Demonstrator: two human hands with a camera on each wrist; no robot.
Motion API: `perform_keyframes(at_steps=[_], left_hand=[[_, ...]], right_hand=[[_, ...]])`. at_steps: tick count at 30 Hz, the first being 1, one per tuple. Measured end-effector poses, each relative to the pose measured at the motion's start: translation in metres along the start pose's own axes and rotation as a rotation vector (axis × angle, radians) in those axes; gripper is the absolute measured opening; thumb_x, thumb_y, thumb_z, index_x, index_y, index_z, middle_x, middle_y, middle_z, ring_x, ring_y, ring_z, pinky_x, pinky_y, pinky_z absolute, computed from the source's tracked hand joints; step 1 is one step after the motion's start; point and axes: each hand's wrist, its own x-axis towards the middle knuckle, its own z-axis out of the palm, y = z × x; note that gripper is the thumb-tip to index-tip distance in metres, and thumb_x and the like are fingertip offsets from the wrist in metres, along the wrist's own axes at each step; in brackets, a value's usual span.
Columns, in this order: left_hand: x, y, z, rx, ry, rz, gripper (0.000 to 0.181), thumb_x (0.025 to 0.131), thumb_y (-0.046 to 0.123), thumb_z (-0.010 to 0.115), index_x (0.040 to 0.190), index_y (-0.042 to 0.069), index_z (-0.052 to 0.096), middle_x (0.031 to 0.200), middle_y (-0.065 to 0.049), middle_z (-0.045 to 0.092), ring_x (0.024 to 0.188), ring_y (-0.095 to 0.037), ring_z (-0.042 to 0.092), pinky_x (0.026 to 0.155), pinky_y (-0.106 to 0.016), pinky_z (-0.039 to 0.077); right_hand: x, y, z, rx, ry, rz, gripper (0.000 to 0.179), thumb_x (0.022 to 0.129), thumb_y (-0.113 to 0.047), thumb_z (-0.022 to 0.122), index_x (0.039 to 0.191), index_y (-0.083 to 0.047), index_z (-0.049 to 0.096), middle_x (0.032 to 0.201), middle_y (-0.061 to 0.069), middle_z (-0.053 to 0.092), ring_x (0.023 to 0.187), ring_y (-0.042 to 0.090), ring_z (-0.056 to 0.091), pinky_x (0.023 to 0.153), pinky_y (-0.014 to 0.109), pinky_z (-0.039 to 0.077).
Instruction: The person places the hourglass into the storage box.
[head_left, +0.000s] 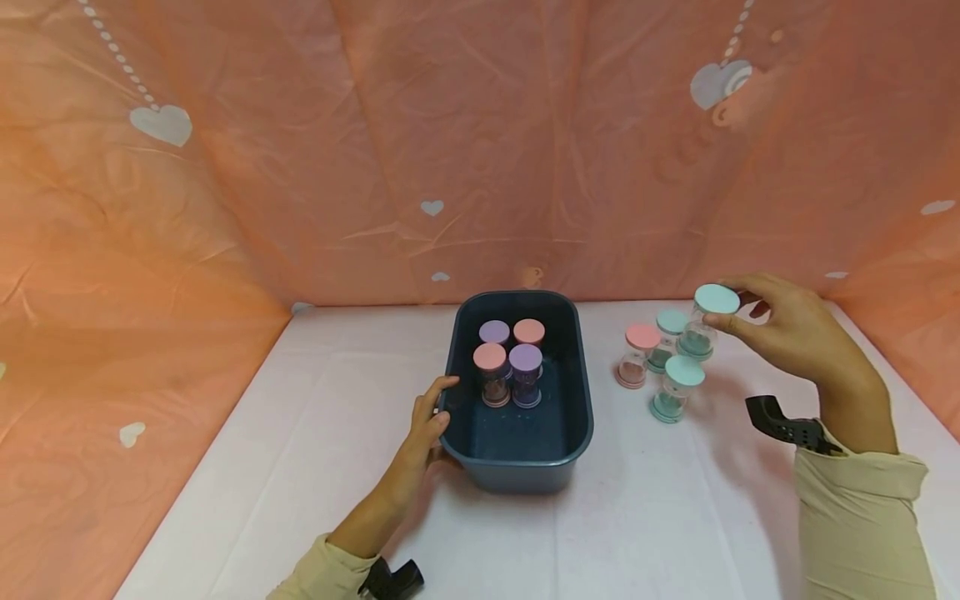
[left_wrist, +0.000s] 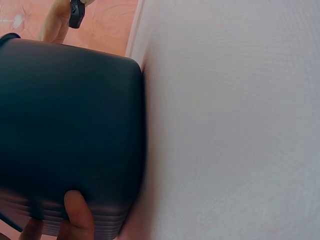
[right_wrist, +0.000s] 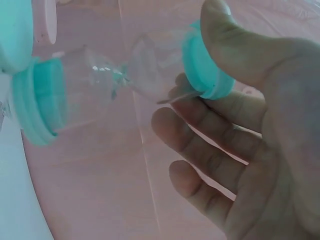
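So the pale surface carries the lot, and the biggest thing on it is the dark bin, with four upright timers inside, two pink, two purple. It looks like stiff, smooth plastic, probably light enough to skid, so I've got my left grip clasping its left wall around the rim, which seems the right spot. My right grip is pinching a teal timer over to the right of the bin, at the far right edge of the loose bunch: one pink timer and two more teal ones. Mine's leaning a bit, and I can't tell if its base is off the surface. I'd guess it's light, rigid and kinda slick, with a clear body that could crack if knocked on its neighbours. Best hold imo is the cap, where my thumb and fingers are: firm and chunky. I'd stay off the skinny waist, which looks like the weak point.
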Motion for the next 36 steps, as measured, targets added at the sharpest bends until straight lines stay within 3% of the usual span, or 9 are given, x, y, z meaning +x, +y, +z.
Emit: perform_keyframes(at_steps=[3,14,22,31,36], left_hand=[[0.0,0.0,0.0,0.001,-0.003,0.005,0.056,0.101,0.042,0.026,0.155,0.028,0.022,0.159,-0.009,0.01,0.144,-0.042,0.022,0.11,-0.072,0.021],[0.001,-0.001,0.0,0.008,-0.003,0.013,0.056,0.101,0.042,0.026,0.155,0.028,0.022,0.159,-0.007,0.011,0.144,-0.043,0.023,0.109,-0.068,0.025],[0.001,-0.002,0.0,0.013,0.003,0.013,0.053,0.1,0.043,0.027,0.153,0.032,0.025,0.156,-0.011,0.013,0.137,-0.044,0.033,0.101,-0.056,0.04],[0.001,-0.002,0.0,0.011,0.004,0.017,0.053,0.101,0.04,0.027,0.153,0.031,0.025,0.157,-0.008,0.013,0.138,-0.044,0.033,0.101,-0.057,0.04],[0.001,-0.002,0.0,0.013,0.002,0.018,0.055,0.101,0.04,0.026,0.154,0.028,0.023,0.156,-0.01,0.013,0.136,-0.044,0.035,0.099,-0.051,0.042]], right_hand=[[0.001,0.0,0.001,0.007,0.015,-0.014,0.037,0.083,-0.022,0.08,0.117,-0.011,0.069,0.093,-0.024,0.055,0.086,-0.007,0.047,0.074,0.009,0.035],[0.001,-0.007,0.0,0.019,0.021,0.052,0.037,0.084,-0.026,0.079,0.117,-0.013,0.069,0.091,-0.021,0.054,0.082,-0.006,0.046,0.074,0.01,0.034],[0.002,-0.013,0.002,0.028,0.029,0.032,0.036,0.083,-0.025,0.079,0.116,-0.014,0.069,0.091,-0.02,0.054,0.082,-0.005,0.045,0.074,0.011,0.034],[0.004,-0.024,0.006,0.042,0.037,-0.003,0.033,0.082,-0.024,0.08,0.113,-0.018,0.07,0.091,-0.016,0.055,0.083,-0.002,0.046,0.074,0.015,0.034],[0.005,-0.031,0.01,0.059,0.037,-0.028,0.032,0.082,-0.022,0.08,0.112,-0.017,0.07,0.091,-0.018,0.057,0.083,-0.003,0.047,0.074,0.012,0.035]])
